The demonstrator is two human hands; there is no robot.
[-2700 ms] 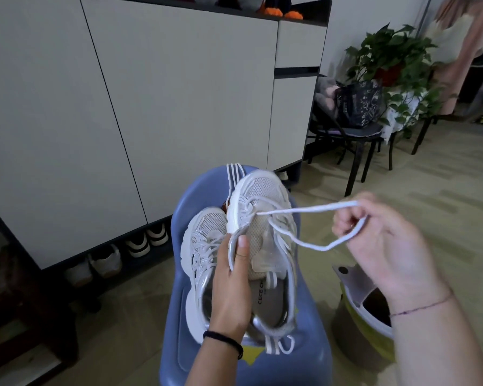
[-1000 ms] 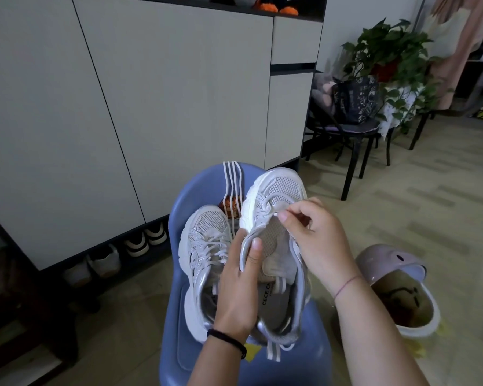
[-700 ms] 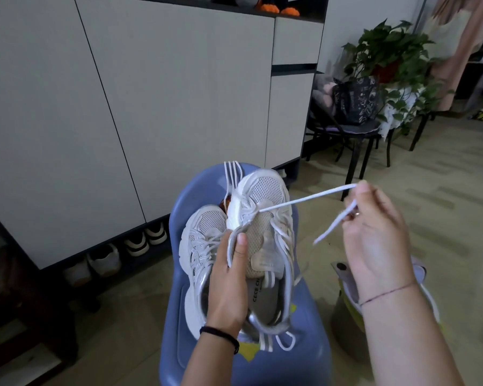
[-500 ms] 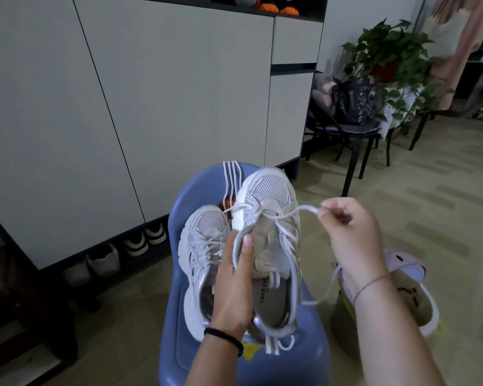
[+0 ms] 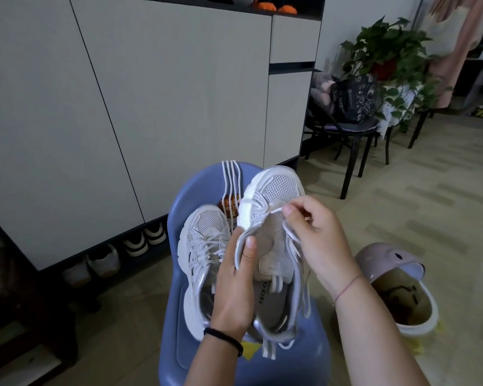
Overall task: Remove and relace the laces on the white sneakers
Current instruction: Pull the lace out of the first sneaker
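Back in close! Half a second ago, drawing the lace (image 5: pixel 275 211) out to the right; now brings the right hand (image 5: pixel 318 240) in again to the toe end of the held sneaker (image 5: pixel 279 188), just beyond the left thumb. Pinches a short bit of lace between thumb and forefinger, right at the lowest eyelets. Leaves the rest slack, trailing down the shoe's side under the right wrist. Looks like one more pass of the same pull-and-return cycle, so probably working eyelet by eyelet; cannot tell whether threading in or drawing out. Either way, plenty left on this shoe, with hardly any crossings showing over the tongue.

Grips the sneaker from its left side with the left hand (image 5: pixel 234 291), fingers wrapped underneath, thumb pressed flat on the edge of the opening, toe tipped up and away. Curls the right hand over the top, knuckles up, fingertips bunched at the toe.

Just left of the left hand: the second sneaker (image 5: pixel 204 227), fully laced, lying on the blue stool (image 5: pixel 304 363). Beyond both hands: loose white laces (image 5: pixel 230 176) draped over the stool's far edge. Right of the right forearm: an open bin (image 5: pixel 410 324) on the floor.
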